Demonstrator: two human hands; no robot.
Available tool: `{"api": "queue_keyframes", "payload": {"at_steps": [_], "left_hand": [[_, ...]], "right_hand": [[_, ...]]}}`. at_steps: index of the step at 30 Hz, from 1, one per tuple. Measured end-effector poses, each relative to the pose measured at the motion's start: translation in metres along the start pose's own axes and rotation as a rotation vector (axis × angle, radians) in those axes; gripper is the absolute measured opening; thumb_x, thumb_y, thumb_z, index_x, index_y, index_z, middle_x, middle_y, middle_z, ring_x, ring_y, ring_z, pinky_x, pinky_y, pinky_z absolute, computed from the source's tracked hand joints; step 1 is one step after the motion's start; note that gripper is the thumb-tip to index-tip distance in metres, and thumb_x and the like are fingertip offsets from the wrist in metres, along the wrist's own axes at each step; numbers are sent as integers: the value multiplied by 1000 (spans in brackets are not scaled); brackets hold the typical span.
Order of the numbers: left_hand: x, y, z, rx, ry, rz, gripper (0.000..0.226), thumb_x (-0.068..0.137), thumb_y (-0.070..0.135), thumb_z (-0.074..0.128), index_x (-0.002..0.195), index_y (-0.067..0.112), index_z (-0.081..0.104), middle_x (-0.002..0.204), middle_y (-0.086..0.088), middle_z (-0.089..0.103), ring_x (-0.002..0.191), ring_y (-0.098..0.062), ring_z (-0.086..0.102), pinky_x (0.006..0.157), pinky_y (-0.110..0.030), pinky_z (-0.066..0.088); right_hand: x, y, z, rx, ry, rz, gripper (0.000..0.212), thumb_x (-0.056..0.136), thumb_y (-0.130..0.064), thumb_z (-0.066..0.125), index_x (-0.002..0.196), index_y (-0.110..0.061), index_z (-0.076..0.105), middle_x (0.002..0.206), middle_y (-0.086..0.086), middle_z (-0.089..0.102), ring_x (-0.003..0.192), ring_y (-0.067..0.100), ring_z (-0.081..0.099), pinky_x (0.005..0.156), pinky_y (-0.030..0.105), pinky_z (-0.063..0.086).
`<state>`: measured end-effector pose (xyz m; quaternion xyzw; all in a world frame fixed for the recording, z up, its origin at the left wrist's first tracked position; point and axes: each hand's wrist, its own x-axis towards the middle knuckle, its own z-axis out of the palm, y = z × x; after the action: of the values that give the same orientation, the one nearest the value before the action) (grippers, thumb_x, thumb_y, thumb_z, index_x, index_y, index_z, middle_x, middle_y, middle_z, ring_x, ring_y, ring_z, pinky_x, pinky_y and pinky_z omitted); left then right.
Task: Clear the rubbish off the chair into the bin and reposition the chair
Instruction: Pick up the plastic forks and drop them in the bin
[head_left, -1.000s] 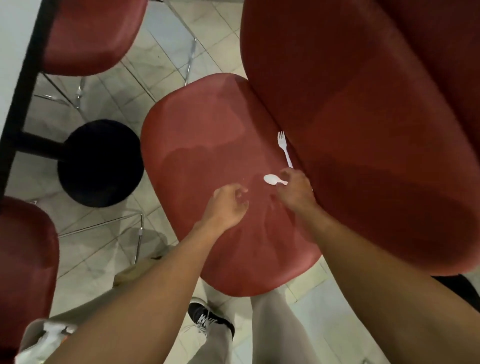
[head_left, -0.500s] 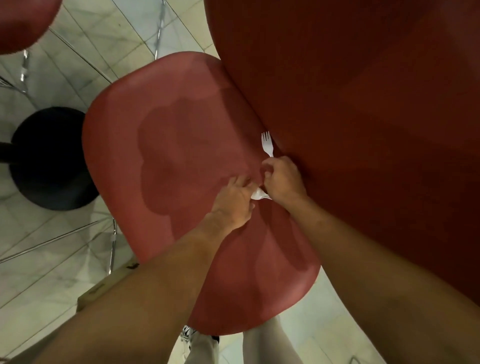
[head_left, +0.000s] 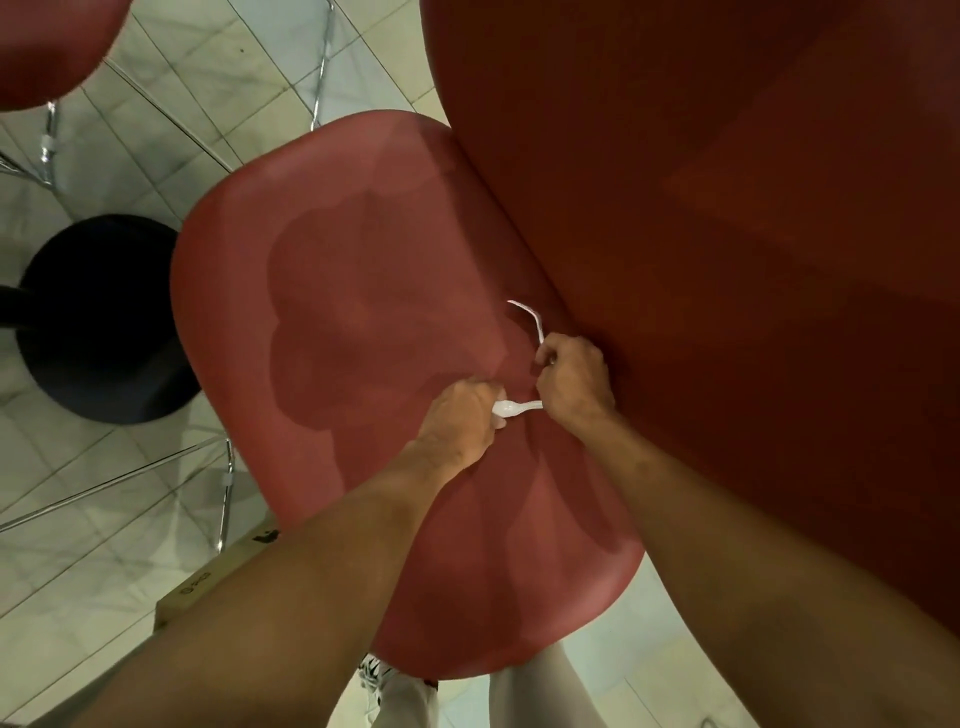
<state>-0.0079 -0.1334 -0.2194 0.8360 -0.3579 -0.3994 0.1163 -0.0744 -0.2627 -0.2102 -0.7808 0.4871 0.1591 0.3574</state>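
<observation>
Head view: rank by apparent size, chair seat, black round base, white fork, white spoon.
1. chair seat, by far the largest.
2. black round base, cut off at the left edge.
3 and 4. white fork and white spoon: both small and partly hidden by the hands, too close to rank.

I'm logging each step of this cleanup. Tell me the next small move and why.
Probably lift both hands clear of the seat. The right hand already grips the fork, the left hand pinches the spoon, and no other rubbish shows on the seat. No bin is in view.
</observation>
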Motion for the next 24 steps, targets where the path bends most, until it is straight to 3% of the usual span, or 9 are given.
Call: {"api": "queue_keyframes", "payload": {"at_steps": [2,6,10,14,20,24], "left_hand": [[-10,-5,-10,-73,-20,-64,20,82,17,72,102,17,68,94,-3,67,83,-17,62,73,-26,47],[-43,-19,-38,-234,-27,-135,19,79,22,75,98,20,71,88,2,67,68,-7,58,57,-12,36],[-95,-33,-67,-355,56,-197,14,78,33,75,83,20,72,70,8,62,63,-5,55,53,-12,34],[-146,-46,-87,-481,170,-231,27,81,40,72,73,13,72,64,-7,63,58,-10,48,54,-22,34],[-247,-69,-115,-855,320,-374,34,84,38,69,66,9,68,58,-2,53,57,-14,45,59,-31,36],[-311,-77,-134,-1033,371,-434,23,88,28,67,76,8,67,57,0,51,51,-10,45,53,-22,36]], "right_hand": [[-10,-3,-5,50,5,-29,30,77,5,48,90,-18,62,103,9,59,91,27,60,78,36,51],[-38,-20,-14,102,11,-94,40,73,6,48,100,-24,52,99,5,60,91,27,59,81,41,51],[-82,-52,-14,116,-15,-150,48,79,4,54,122,-17,57,111,7,62,105,24,58,87,31,46],[-124,-83,-9,72,-28,-264,42,74,7,50,106,-15,67,98,6,59,97,25,55,75,24,36],[-208,-136,1,87,-70,-457,38,75,8,47,98,-14,68,82,-3,56,78,14,47,63,20,29],[-260,-162,13,101,-167,-537,37,78,4,47,97,-20,67,70,-10,57,63,8,48,53,12,36]]}}
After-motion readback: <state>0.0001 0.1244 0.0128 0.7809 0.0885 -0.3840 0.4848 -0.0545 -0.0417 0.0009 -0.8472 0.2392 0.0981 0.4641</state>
